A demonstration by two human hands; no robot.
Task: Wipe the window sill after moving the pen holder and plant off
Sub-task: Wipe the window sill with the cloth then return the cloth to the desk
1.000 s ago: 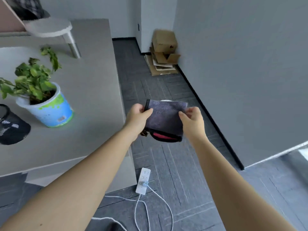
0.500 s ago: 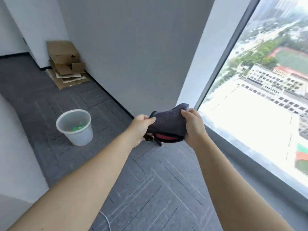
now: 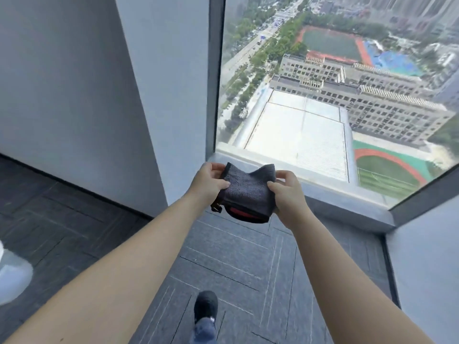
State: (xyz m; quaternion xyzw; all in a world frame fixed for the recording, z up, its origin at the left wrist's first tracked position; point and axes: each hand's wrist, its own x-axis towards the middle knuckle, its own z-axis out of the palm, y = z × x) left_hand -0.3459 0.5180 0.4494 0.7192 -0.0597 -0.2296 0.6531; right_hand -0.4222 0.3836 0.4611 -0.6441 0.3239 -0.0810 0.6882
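I hold a folded dark grey cloth (image 3: 246, 192) with a red trim along its lower edge in both hands, in front of me at mid-frame. My left hand (image 3: 207, 182) grips its left side and my right hand (image 3: 288, 194) pinches its right side. Just beyond the cloth runs the low grey window sill (image 3: 347, 209) under a large floor-level window (image 3: 323, 95). The sill's visible part is bare. The pen holder and the plant are out of view.
A grey wall pillar (image 3: 164, 95) stands left of the window and a white wall (image 3: 427, 269) closes the right side. Dark carpet tiles (image 3: 236, 269) cover the floor. My foot in a dark shoe (image 3: 205, 306) is at the bottom. A pale bin edge (image 3: 12, 276) shows far left.
My view has swung from the desk with the plant, past the bin and cardboard, round to the window. I have stepped closer to the sill. Both hands kept hold of the cloth.
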